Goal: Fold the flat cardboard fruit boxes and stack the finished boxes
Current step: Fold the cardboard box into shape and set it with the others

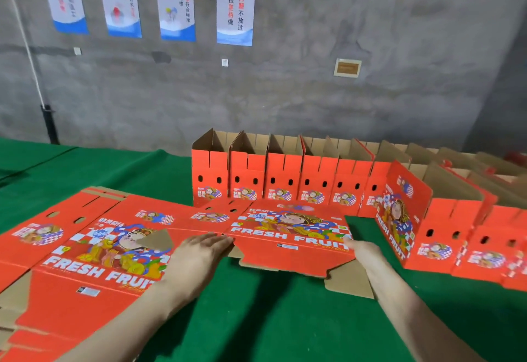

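A flat red "FRESH FRUIT" box blank (288, 236) lies in front of me on the green table (256, 319), its near flaps lifted a little off the cloth. My left hand (199, 253) lies flat with straight fingers at the blank's left near edge. My right hand (362, 250) is at its right near edge; the fingers are hidden under the cardboard. A pile of flat blanks (85, 247) lies at the left. Several folded open boxes (265, 179) stand in a row behind.
More folded red boxes (462, 233) crowd the right side, one panel leaning toward the blank. A grey concrete wall (313, 91) with posters rises behind the table. Bare green cloth lies near me between my arms.
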A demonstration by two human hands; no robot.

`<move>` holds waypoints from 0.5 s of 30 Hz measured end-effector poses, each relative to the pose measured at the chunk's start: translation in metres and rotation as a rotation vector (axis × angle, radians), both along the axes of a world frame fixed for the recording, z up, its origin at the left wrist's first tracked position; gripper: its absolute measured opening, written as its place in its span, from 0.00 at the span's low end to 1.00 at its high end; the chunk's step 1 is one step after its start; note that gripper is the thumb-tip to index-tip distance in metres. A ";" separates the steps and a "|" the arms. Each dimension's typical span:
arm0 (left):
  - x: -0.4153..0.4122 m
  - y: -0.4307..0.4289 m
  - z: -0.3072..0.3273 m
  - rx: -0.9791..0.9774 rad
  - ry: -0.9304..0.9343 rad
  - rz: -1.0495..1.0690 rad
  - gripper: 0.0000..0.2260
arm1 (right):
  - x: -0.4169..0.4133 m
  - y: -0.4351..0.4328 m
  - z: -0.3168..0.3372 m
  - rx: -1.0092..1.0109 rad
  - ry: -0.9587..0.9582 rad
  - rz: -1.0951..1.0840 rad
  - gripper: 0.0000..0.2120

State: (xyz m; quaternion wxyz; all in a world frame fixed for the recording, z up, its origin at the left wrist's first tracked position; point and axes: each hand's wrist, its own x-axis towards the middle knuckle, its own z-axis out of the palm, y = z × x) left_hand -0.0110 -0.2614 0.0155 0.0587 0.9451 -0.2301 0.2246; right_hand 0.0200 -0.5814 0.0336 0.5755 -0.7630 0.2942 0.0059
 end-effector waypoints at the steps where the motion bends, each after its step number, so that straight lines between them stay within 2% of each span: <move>1: 0.003 -0.004 0.008 0.024 -0.085 -0.057 0.20 | -0.002 -0.007 0.003 0.001 0.035 -0.012 0.14; 3: 0.009 -0.011 0.021 0.122 -0.136 -0.055 0.19 | -0.007 -0.021 0.002 0.108 0.064 -0.046 0.13; 5: 0.012 -0.021 0.035 0.190 -0.095 0.001 0.14 | -0.011 -0.033 -0.003 0.539 -0.060 -0.135 0.08; 6: 0.012 -0.027 0.042 0.206 -0.058 0.025 0.08 | -0.014 -0.039 -0.004 0.728 -0.167 -0.158 0.08; 7: 0.016 -0.032 0.047 0.195 -0.043 0.061 0.03 | -0.017 -0.044 -0.005 0.812 -0.242 -0.159 0.11; 8: 0.019 -0.037 0.053 0.191 -0.033 0.084 0.06 | -0.020 -0.046 -0.004 0.832 -0.292 -0.144 0.13; 11: 0.024 -0.054 0.076 0.204 -0.050 0.063 0.11 | -0.029 -0.040 0.007 0.682 -0.459 -0.087 0.07; 13: 0.028 -0.067 0.093 0.237 -0.037 0.060 0.11 | -0.034 -0.032 0.018 0.469 -0.603 0.009 0.07; 15: 0.029 -0.081 0.110 0.284 -0.007 0.064 0.10 | -0.040 -0.022 0.028 0.178 -0.724 0.139 0.11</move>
